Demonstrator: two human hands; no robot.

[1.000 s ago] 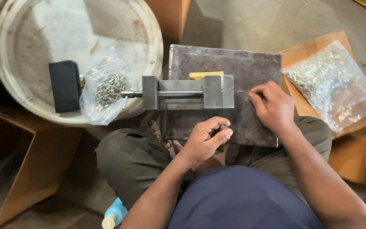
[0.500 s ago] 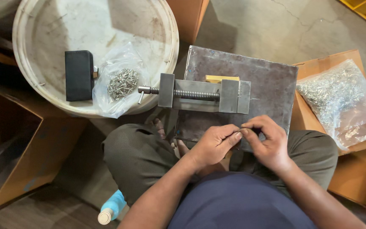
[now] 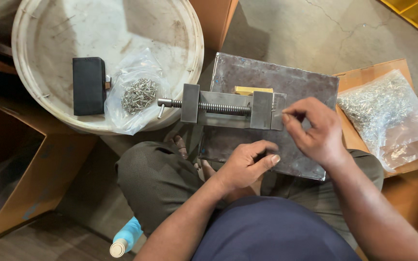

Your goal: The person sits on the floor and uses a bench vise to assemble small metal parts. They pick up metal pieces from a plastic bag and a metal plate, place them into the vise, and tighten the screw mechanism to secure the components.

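Two hands work — right hand (image 3: 315,133) pinches a tiny pin (image 3: 277,114) beside the vise (image 3: 228,107); left hand (image 3: 245,164) curled, holding nothing seen.

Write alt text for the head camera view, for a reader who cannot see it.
Seen from above, a seated person's right hand pinches something small at the end of a small metal vise on a steel plate, while the left hand rests curled below it. A clear bag of small metal parts and a black box lie on a white drum lid.
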